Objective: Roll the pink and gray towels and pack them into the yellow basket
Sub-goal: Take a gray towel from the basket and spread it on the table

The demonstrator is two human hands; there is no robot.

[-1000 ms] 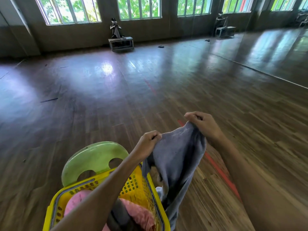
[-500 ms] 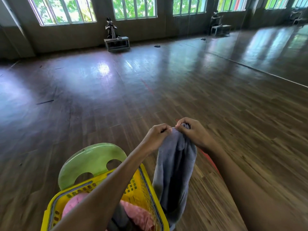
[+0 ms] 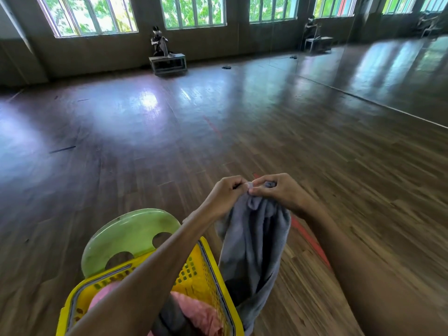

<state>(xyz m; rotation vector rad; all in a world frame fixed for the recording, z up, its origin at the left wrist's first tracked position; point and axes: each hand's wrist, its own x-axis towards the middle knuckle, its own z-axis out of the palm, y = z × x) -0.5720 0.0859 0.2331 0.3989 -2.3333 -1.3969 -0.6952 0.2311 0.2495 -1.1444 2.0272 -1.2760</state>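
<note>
Basket first, at the near left: the yellow basket (image 3: 194, 272) sits on what looks like a pale green plastic chair (image 3: 131, 236), whose rounded back shows just beyond it. Inside lies a pink towel (image 3: 196, 311). It may be bunched or rolled, but the left forearm crosses over it and hides too much to say which. Beside it is a dark gray bundle (image 3: 172, 316) that may be another towel; I cannot tell.

Just right of the basket, and outside it, hangs the gray towel (image 3: 254, 238), held up in the air above the wooden floor (image 3: 145, 154). Its lower end drops past the basket's right wall. The left hand (image 3: 226, 195) pinches the top edge, fingers curled closed on the cloth. The right hand (image 3: 278, 192) touches the left at the fingertips and also grips the bunched top edge with curled fingers. Both hands meet at one point, so the towel falls in loose vertical folds, neither flat nor rolled. Further right, a red line (image 3: 312, 243) runs across the floorboards under the right forearm.

As a judgement, the pink towel appears at least placed in the basket, while the gray towel in hand is unrolled and unpacked. What is left seems to be folding it narrow, rolling it, and tucking it into the basket next to the pink one.
</note>
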